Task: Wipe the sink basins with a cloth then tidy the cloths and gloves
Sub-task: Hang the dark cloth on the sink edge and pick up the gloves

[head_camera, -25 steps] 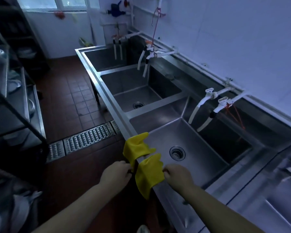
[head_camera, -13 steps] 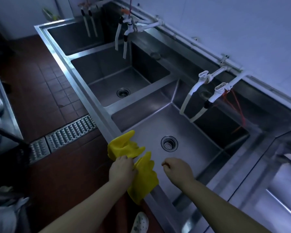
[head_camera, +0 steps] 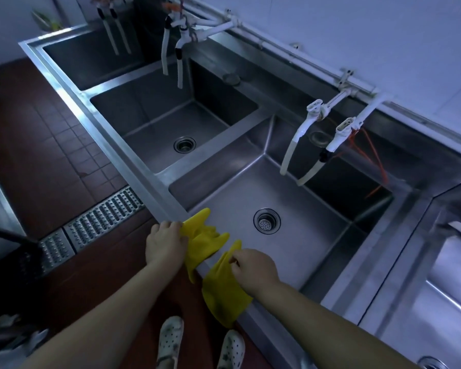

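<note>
Two yellow rubber gloves hang over the front rim (head_camera: pixel 168 213) of the steel sink. The left glove (head_camera: pixel 201 242) lies with its fingers pointing into the near basin (head_camera: pixel 298 251). My left hand (head_camera: pixel 165 243) rests on its cuff side, fingers over the glove's edge. The right glove (head_camera: pixel 222 290) drapes over the rim and hangs down the sink's front. My right hand (head_camera: pixel 253 267) pinches its upper edge. No cloth shows in view.
Beyond the near basin are a middle basin (head_camera: pixel 155 121) and a far one (head_camera: pixel 91 59), each with white taps and hoses (head_camera: pixel 304 145). A metal floor drain grate (head_camera: pixel 101 217) runs across the red tiles at left. My shoes (head_camera: pixel 171 339) stand below the sink's front.
The view has tilted down and closer. My right hand has taken hold of the right glove again and drawn it rightward, apart from the left glove. My left hand stays on the left glove.
</note>
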Motion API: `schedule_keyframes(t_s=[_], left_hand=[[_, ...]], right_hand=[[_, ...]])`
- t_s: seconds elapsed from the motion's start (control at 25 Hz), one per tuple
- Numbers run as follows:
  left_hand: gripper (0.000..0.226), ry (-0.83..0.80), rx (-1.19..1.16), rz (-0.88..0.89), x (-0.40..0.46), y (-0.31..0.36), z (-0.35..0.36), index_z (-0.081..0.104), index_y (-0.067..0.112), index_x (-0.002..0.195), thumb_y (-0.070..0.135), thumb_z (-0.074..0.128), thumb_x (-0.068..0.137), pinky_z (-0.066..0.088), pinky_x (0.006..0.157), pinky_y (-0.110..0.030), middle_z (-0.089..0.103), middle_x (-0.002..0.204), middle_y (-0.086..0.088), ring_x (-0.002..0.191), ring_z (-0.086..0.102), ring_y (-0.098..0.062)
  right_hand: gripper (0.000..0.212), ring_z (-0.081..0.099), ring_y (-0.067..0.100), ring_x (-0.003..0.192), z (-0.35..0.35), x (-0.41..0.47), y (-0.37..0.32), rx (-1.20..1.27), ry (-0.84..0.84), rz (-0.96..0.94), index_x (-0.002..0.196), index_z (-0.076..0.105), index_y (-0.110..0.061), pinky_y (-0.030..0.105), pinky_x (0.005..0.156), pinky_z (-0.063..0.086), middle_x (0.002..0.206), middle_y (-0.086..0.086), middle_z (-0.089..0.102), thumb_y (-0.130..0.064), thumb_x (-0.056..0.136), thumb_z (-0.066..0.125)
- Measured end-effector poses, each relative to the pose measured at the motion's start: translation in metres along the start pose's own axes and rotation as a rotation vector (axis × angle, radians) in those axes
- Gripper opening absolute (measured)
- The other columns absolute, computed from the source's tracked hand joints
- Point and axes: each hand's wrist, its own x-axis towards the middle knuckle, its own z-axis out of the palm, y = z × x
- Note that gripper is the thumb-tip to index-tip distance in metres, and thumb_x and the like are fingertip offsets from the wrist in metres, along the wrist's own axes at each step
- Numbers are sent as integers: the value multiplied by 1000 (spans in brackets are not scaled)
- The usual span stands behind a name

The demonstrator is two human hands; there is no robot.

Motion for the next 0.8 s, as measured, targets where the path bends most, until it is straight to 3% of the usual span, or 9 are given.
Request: schedule_keyframes(t_s=[0.08,0.16,0.24,0.36,0.44,0.56,0.68,0.8], left_hand=[[30,-45,40,17,14,-3,-1,55,17,119,28,46,93,39,90,-39,57,121,-7,114,44,-30],[27,-66,17,-8,27,-5,-2,59,14,110,30,45,93,39,87,-39,60,116,-10,110,47,-31],[28,-98,-23,-23,37,-8,-3,64,13,94,35,47,91,40,78,-37,65,102,-11,101,51,-32],[26,-257,-156,12,45,-12,-7,62,18,72,39,57,86,41,65,-32,64,77,-3,84,60,-26],[14,-336,-272,37,46,-16,-12,58,24,69,31,64,80,40,58,-29,60,70,5,74,59,-19],[23,-376,-427,134,49,-18,-24,51,26,63,14,67,74,35,55,-28,54,64,8,70,54,-16],[31,-448,-471,204,52,-14,-34,44,21,61,2,63,76,32,60,-27,47,63,4,72,49,-19],[26,-475,-525,228,49,-7,-40,45,15,65,0,64,75,32,55,-29,48,67,0,70,47,-19]], right_hand=[[34,47,23,62,6,6,-16,-46,40,93,61,44,-15,30,46,27,62,4,44,-28,92,42],[46,34,17,49,12,14,-28,-63,74,200,52,33,-19,28,43,15,54,-1,34,-42,91,43],[52,33,14,49,19,21,-37,-46,61,280,51,35,-20,27,44,17,54,-2,36,-57,87,43],[53,49,20,63,25,22,-44,-31,37,392,54,39,-21,28,51,29,63,-1,50,-65,82,44],[47,58,23,74,27,19,-51,17,78,498,57,41,-20,28,57,33,73,0,58,-61,79,48],[28,62,25,84,25,11,-58,120,109,658,69,45,-21,27,58,35,82,1,61,-45,80,52],[30,57,24,74,17,-4,-59,260,136,792,65,42,-18,27,52,36,72,0,53,-38,85,53],[19,62,26,69,6,-24,-63,525,250,922,71,52,-10,34,54,48,71,10,63,-23,83,57]])
